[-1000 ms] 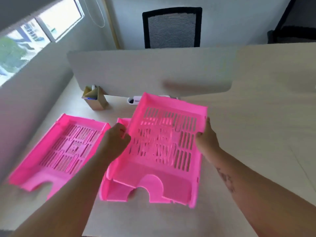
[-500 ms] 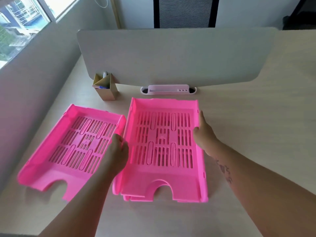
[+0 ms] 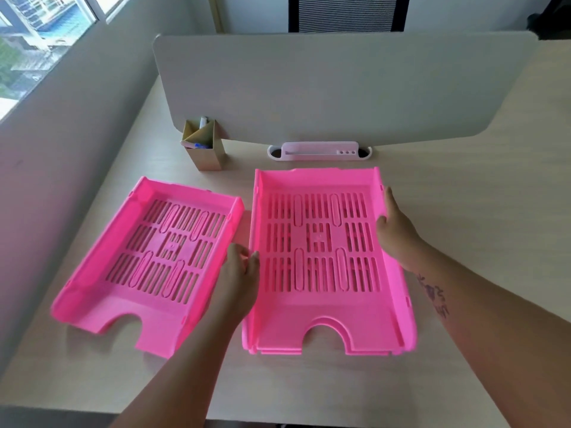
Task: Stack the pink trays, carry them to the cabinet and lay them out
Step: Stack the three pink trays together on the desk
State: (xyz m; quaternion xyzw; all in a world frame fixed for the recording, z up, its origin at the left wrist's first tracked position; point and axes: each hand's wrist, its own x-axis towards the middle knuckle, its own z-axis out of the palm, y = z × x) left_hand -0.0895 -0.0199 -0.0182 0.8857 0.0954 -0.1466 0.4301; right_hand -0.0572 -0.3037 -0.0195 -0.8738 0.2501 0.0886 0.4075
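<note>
Two pink slotted trays sit nested as one stack (image 3: 321, 313) on the desk right of centre, the lower one showing only as a thin rim at the front. My left hand (image 3: 241, 273) grips the stack's left wall. My right hand (image 3: 394, 233) holds its right wall, thumb inside, fingers along the outside. A third pink tray (image 3: 92, 301) lies alone to the left, turned slightly, its right edge close to my left hand.
The light wooden desk (image 3: 479, 196) ends at a grey divider panel (image 3: 340, 88) behind the trays. A cardboard pen holder (image 3: 205, 149) and a white cable slot (image 3: 319, 150) stand at the panel's foot. A wall and window (image 3: 31, 32) run along the left.
The tray I held tilted above the desk has come down flat onto the other tray, forming the stack. Both hands stay on its sides. The view has tipped downward.
</note>
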